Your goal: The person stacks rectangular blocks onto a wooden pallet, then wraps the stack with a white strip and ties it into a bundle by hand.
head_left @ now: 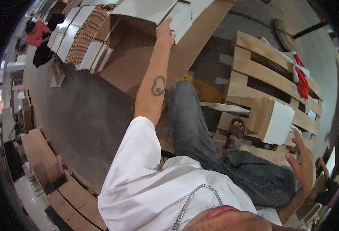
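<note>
At the top of the view, over a broad brown cardboard sheet [119, 73], the left hand [166, 30] reaches out to a white panel [184, 24] and touches its edge, though I cannot tell whether the fingers pinch it or only rest there. Off to the right, the right hand [303, 165] is raised with its fingers spread apart, just beside a white-faced block [279, 123] on a wooden pallet [267, 71], while stacked white-faced pieces [75, 32] stand to the left of the panel.

White panel [184, 25] over brown cardboard [193, 41]; white-faced stack [279, 123] on pallet [252, 45].
</note>
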### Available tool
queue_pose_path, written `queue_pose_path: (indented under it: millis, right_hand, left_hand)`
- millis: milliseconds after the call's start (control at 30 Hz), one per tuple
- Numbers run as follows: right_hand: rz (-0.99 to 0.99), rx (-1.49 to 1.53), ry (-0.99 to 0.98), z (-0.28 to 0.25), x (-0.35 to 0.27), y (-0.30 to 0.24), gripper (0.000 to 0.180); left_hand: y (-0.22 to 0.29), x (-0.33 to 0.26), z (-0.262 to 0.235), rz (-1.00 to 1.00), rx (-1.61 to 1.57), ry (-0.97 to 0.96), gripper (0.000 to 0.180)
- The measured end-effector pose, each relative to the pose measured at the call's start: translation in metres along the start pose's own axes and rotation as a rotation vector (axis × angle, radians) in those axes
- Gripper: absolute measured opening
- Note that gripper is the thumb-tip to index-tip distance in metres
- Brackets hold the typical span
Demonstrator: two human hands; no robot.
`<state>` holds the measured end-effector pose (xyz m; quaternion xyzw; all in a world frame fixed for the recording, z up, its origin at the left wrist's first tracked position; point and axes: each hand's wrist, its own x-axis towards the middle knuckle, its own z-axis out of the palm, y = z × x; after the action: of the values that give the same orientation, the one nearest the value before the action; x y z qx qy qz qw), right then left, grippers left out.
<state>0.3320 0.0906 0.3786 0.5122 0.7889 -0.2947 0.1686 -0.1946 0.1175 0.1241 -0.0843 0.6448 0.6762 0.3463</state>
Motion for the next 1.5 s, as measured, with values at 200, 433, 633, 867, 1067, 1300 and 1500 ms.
queue_pose_path:
  millis: [200, 433, 633, 867, 1067, 1300, 1500]
  right_hand:
    - [-0.046, 0.001, -0.003, 0.0, -0.009, -0.015, 0.076]
    - [-0.088, -0.064, 0.069, 0.0, -0.01, -0.003, 0.073]
    - [-0.165, -0.304, 0.323, -0.005, 0.0, 0.014, 0.069]
    - [-0.02, -0.342, 0.686, -0.013, -0.016, 0.03, 0.068]
    - [-0.079, -0.232, 0.692, -0.019, -0.003, 0.014, 0.07]
    - [0.076, -0.069, 0.497, -0.014, -0.011, 0.0, 0.069]
    - [-0.233, -0.018, 0.614, -0.004, 0.039, -0.011, 0.064]
  left_hand:
    - [-0.011, 0.016, 0.001, 0.056, -0.316, -0.155, 0.059]
    - [-0.014, 0.055, 0.0, -0.069, -0.357, -0.261, 0.052]
    - [-0.026, 0.057, 0.0, -0.297, -0.347, -0.15, 0.061]
    - [-0.052, 0.045, 0.011, -0.313, -0.273, -0.15, 0.042]
    - [-0.052, 0.103, -0.014, -0.14, -0.509, -0.297, 0.044]
    - [-0.058, 0.064, -0.007, -0.202, -0.487, -0.179, 0.044]
    - [-0.042, -0.01, -0.009, -0.119, -0.424, -0.29, 0.044]
